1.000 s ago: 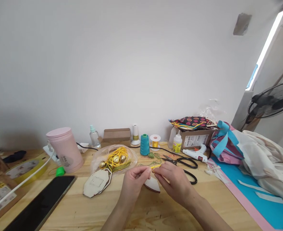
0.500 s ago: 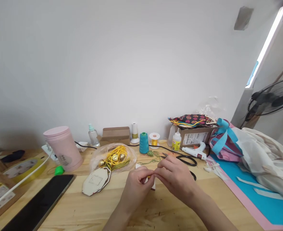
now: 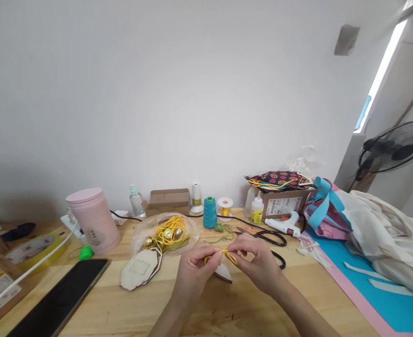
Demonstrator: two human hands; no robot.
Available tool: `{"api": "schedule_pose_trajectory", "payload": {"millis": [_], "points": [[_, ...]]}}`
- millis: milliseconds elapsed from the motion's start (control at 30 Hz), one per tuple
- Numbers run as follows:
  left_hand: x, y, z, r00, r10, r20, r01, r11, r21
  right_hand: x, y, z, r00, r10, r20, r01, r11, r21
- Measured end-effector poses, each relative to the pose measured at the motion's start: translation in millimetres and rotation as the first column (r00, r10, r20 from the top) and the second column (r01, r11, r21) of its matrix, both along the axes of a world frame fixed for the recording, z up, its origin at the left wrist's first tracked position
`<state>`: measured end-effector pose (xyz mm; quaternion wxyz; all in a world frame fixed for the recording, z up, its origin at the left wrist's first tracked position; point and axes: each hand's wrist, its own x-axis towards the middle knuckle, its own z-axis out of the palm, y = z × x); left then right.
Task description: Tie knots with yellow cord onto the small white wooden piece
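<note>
A: How far along does it look?

B: Part-way, I'd judge. Your yellow cord (image 3: 231, 257) is already bent into a loop, with what looks like a knot or crossing at its neck. More yellow shows by the fingers of your left hand (image 3: 194, 269). The loop on the right stands open, not drawn in, so I'd call this handling unfinished. You can't tell from here whether that crossing is tight.

A: And where exactly is the cord?

B: Between your two hands, up off the tabletop (image 3: 248, 309), above a white pointed piece (image 3: 223, 272) that your left hand partly hides. Whether the cord joins that piece, you can't tell.

A: How is each grip?

B: Your left grip is closed to a pinch, thumb against forefinger, with the cord at the crossing. Your right hand (image 3: 258, 264) has its fingertips brought nearly together on the cord too, just beside the crossing, the loop spreading below them. Neither grip is spread wide, and your fingertips nearly meet.

A: What lies around them?

B: Just beyond your right hand you have black-handled scissors (image 3: 271, 238), partly covered by it. Left of your left hand sit a clear bag (image 3: 135, 241) holding yellow cord and gold balls, and white octagonal pieces (image 3: 139, 269) overlapping its near edge.
</note>
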<state>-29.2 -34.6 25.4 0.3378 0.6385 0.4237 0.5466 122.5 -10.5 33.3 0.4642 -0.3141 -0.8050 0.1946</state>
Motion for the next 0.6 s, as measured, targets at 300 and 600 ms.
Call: {"api": "schedule_pose_trajectory", "payload": {"millis": [300,600], "points": [[0,5,-7.9,0.98,0.15,0.129,-0.14,0.986,-0.088,-14,-5,-14.8,0.998,-0.067,-0.014,0.068,0.991,0.114],[8,7,-13.4,0.941,0.308,0.14,-0.269,0.932,-0.241,-24,-7,-24.3,0.911,-0.392,0.132,0.307,0.855,0.418]]}}
